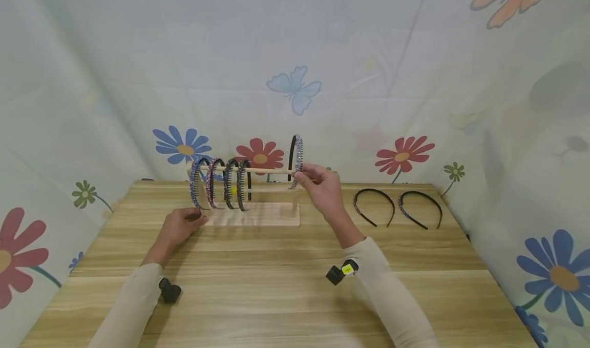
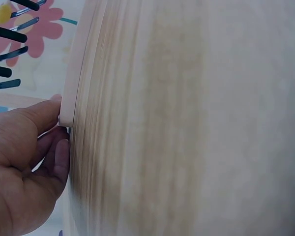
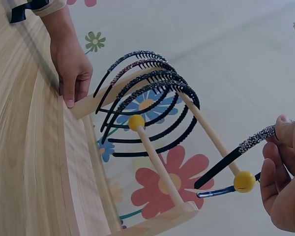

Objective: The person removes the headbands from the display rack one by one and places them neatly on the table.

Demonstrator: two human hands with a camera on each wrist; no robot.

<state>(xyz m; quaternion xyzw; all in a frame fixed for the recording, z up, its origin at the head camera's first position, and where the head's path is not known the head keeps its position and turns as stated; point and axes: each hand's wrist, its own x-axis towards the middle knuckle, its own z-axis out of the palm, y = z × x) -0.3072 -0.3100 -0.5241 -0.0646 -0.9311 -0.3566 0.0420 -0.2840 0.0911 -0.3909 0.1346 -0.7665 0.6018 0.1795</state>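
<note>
My right hand point(image 1: 322, 188) pinches a black headband point(image 1: 298, 148) set with silvery stones at the right end of the stand's upper rod. In the right wrist view its two arms pass on either side of the rod's yellow ball tip point(image 3: 244, 181). A wooden headband stand point(image 1: 276, 215) rests on the table, and my left hand point(image 1: 181, 227) grips the left end of its base point(image 2: 71, 98). Several toothed, stone-covered headbands point(image 3: 152, 81) hang on the upper rod toward its left end, among them a blue one point(image 1: 193, 181) and a pink one point(image 1: 211, 181).
Two more headbands, one darker point(image 1: 374, 190) and one with blue stones point(image 1: 405, 209), lie on the right of the wood-grain table point(image 1: 276, 286). A lower rod point(image 3: 160, 164) with a yellow ball points the other way. A flower-printed cloth point(image 1: 221, 81) hangs close behind the table.
</note>
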